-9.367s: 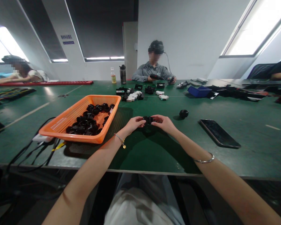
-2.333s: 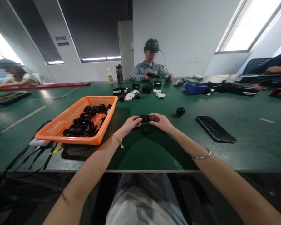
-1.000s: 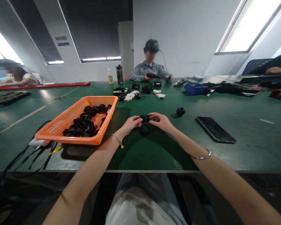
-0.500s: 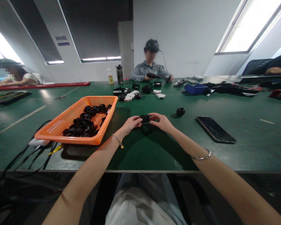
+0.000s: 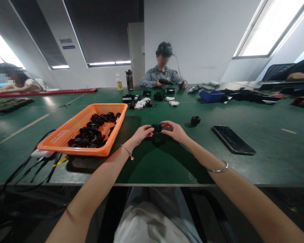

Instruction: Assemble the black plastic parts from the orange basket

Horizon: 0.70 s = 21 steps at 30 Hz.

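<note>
Over the green table, my left hand (image 5: 143, 132) is closed on a small black ribbed plastic fitting (image 5: 156, 128), pinching its left end between thumb and fingers. My right hand (image 5: 175, 131) is at the fitting's right end, thumb and fingertips apart and bent around that end. Whether those fingertips touch it I cannot tell. A similar round black fitting (image 5: 195, 120) rests on the table to the right of my hands. Left of them stands an orange perforated basket (image 5: 110, 144) with several black plastic rings and fittings (image 5: 88, 135) inside.
A phone (image 5: 233, 140) lies at the right. Cables (image 5: 31, 168) run beside the basket. Black and white parts (image 5: 142, 103), a blue bin (image 5: 211, 96) and two bottles (image 5: 129, 80) are farther back. Across the table a person (image 5: 158, 76) holds a dark tool; others sit at the sides.
The fingers of my right hand have lifted and spread slightly at the fitting's end. My left hand and the fitting stay almost where they were.
</note>
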Motion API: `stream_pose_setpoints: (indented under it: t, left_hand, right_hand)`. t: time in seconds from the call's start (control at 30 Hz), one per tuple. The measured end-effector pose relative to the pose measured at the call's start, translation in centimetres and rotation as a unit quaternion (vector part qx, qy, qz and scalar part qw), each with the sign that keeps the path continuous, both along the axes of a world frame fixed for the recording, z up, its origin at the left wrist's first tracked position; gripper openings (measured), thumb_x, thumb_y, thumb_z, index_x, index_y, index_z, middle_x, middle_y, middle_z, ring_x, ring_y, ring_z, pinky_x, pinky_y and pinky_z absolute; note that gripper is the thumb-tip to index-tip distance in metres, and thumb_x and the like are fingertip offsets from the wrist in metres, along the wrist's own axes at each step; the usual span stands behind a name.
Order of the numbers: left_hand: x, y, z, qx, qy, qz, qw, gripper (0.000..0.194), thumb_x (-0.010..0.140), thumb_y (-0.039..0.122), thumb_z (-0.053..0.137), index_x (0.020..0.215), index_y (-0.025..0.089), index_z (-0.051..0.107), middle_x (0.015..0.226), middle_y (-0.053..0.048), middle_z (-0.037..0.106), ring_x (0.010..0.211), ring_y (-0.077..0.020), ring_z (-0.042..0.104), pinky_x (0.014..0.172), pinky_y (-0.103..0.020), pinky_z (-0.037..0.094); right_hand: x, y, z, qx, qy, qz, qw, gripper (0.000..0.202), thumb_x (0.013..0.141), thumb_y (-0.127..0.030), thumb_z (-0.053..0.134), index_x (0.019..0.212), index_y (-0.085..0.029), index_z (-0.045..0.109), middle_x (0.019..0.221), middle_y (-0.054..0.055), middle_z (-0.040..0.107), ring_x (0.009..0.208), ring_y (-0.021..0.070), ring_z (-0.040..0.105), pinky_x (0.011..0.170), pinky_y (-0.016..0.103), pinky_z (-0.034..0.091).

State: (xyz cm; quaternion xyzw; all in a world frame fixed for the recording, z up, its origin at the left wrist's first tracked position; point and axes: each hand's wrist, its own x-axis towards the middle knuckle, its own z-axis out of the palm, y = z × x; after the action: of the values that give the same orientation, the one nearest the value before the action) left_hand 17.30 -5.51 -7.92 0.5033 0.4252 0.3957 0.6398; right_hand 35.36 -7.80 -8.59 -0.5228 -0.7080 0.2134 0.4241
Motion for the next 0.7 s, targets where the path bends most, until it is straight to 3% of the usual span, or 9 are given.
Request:
stream_pose_setpoints:
  t: [0.43, 0.7]
  left_hand:
    - [0.01, -0.11, 0.22, -0.002, -0.001, 0.003, 1.000, 0.014, 0.080, 0.003, 0.054, 0.093, 0.006, 0.056, 0.060, 0.002, 0.058, 0.050, -0.0034, 0.054, 0.057, -0.017, 0.045]
    - [-0.05, 0.07, -0.06, -0.001, -0.010, -0.001, 1.000, 0.016, 0.078, 0.004, 0.056, 0.094, 0.006, 0.057, 0.063, 0.001, 0.059, 0.051, -0.0041, 0.054, 0.060, -0.019, 0.046]
  right_hand:
    - [0.06, -0.15, 0.08, -0.014, 0.003, 0.011, 1.000, 0.031, 0.068, -0.025, 0.064, 0.098, -0.019, 0.066, 0.079, 0.003, 0.071, 0.071, 0.0158, 0.064, 0.070, 0.031, 0.050]
    - [0.18, -0.04, -0.07, -0.003, -0.004, 0.015, 1.000, 0.038, 0.063, -0.016, 0.065, 0.100, -0.019, 0.066, 0.081, 0.002, 0.072, 0.070, 0.0155, 0.064, 0.066, 0.028, 0.050]
